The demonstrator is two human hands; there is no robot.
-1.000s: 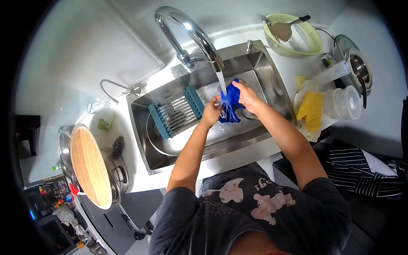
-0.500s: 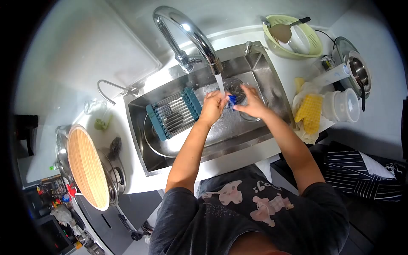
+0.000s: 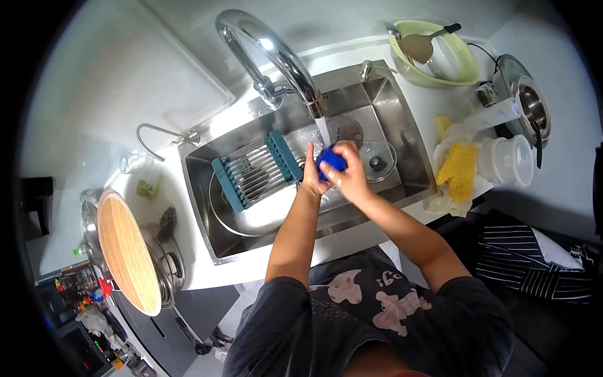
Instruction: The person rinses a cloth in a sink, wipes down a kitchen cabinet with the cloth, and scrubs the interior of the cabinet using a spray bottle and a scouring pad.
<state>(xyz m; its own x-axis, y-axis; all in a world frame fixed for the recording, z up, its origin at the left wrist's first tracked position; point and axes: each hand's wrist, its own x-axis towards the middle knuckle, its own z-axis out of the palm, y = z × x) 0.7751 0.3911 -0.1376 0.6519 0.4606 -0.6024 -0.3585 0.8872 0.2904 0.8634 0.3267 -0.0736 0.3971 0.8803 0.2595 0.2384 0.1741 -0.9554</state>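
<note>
Holding blue cloth (image 3: 332, 161), 2 hands (image 3: 352, 176) (image 3: 313, 176) inside sink rim (image 3: 342, 229).

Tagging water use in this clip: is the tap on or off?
On: a white stream runs from the spout of the tap down toward the bunched blue cloth.

Room in sink (image 3: 408, 119): right end beyond glass lid (image 3: 384, 151), from above. Left hand (image 3: 316, 176), right hand (image 3: 353, 176), cloth (image 3: 331, 161) block middle. Faucet (image 3: 273, 50) arches overhead; stream (image 3: 323, 130) falls behind cloth. Rack (image 3: 259, 168) bars left. Tray (image 3: 129, 254), glove (image 3: 460, 166) flank sink on surface (image 3: 204, 267).
</note>
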